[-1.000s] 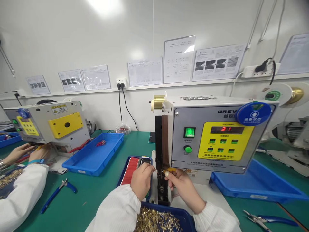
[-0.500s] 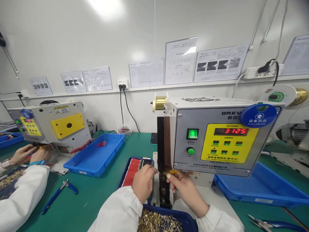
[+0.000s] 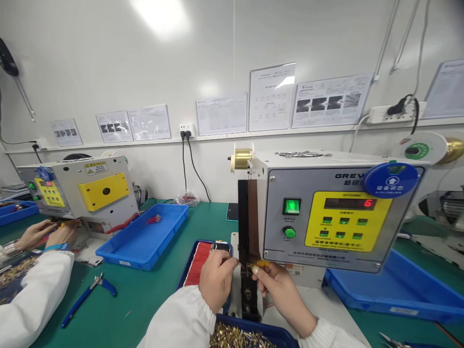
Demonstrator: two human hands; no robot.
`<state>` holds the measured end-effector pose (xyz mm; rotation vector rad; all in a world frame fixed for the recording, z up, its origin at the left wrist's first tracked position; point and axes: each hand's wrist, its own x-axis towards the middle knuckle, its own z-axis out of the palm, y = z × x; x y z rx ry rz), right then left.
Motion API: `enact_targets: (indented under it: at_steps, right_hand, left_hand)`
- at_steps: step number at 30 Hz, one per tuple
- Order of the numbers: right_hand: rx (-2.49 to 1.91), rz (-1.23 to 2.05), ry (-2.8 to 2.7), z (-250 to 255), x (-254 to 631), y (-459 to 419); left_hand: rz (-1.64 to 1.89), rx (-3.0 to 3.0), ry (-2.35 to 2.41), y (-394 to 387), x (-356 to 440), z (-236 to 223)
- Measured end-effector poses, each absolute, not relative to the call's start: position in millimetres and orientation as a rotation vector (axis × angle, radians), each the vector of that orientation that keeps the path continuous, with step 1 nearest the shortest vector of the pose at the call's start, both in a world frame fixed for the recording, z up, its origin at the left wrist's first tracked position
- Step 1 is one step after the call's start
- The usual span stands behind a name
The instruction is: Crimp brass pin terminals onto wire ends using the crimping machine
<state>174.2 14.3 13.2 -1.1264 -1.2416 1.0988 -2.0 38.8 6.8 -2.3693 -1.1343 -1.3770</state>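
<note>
Red wires (image 3: 195, 264) pack one tray (image 3: 187, 275), brass terminals (image 3: 239, 339) another tray (image 3: 264, 330).

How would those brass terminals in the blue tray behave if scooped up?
The brass terminals look thin and stiff, so probably light and unbending. Lying tangled, they would likely snag together, and some may slip through fingers.

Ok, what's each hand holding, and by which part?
Left hand pinches a thin red wire near its tip; right hand pinches a small yellow part, exact hold unclear.
</note>
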Motion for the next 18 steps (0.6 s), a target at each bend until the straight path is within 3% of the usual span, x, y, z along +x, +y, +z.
enact_targets:
  at_steps: [18]
  right_hand:
    - [-1.166,1.056,-1.155,13.0,166.7,10.3]
  left_hand:
    - [-1.361,-2.468,-1.052,38.7,-0.8,8.0]
